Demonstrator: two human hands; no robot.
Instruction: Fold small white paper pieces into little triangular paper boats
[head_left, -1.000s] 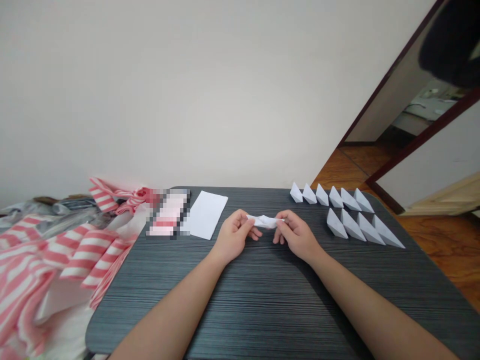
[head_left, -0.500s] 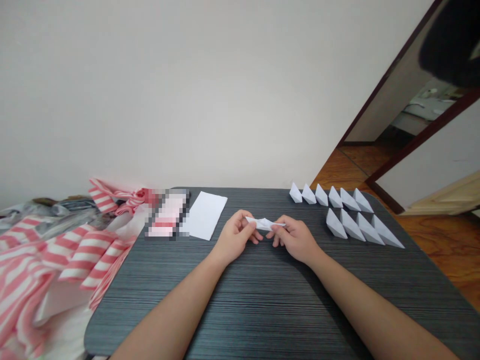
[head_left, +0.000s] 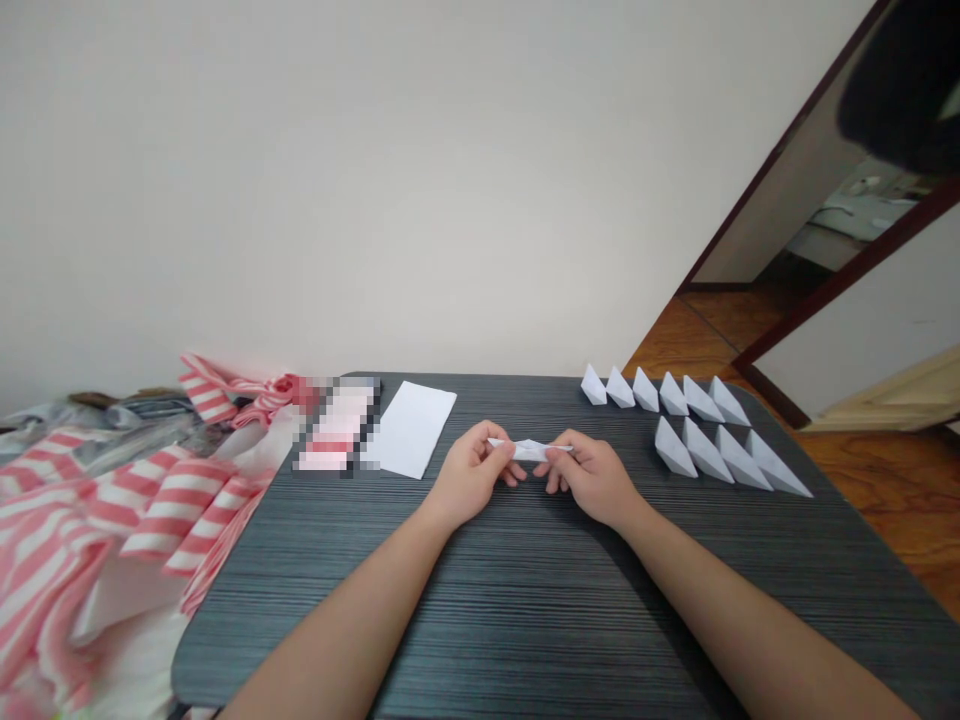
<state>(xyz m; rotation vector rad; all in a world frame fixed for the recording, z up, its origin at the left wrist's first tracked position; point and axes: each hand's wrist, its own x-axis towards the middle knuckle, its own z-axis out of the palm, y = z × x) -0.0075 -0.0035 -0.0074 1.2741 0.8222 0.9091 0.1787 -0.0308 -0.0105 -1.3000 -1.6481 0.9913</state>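
Item: one slim folded white paper piece [head_left: 529,450], held level between both hands, above the middle of a dark grey wood-grain table [head_left: 525,620]. Its form is flattened, not opened out.

Left hand [head_left: 471,475]: thumb and fingertips pinched together on the paper's left end.
Right hand [head_left: 592,478]: thumb and forefinger clamped on its right end, the other fingers curled loosely below.

Item: ten white folded paper boats [head_left: 702,400], upright at the table's far right, in two tidy rows, six behind and four in front. They look finished.

Item: one flat rectangular white paper sheet [head_left: 409,430], left of the hands near the far edge, with no visible folds.

Item: one pixelated rectangular patch [head_left: 337,428], pink and white, just beside the sheet. Its contents cannot be made out.

Item: a loose heap of pink-and-white striped cloth [head_left: 97,530], beside the table's left edge and lapping over it, with a crumpled grey garment [head_left: 97,425] behind.

Surroundings: orange-brown wood flooring [head_left: 885,520] to the right of the table.

Status, as it appears: ten pieces folded, one in hand and partly folded, one sheet unworked.
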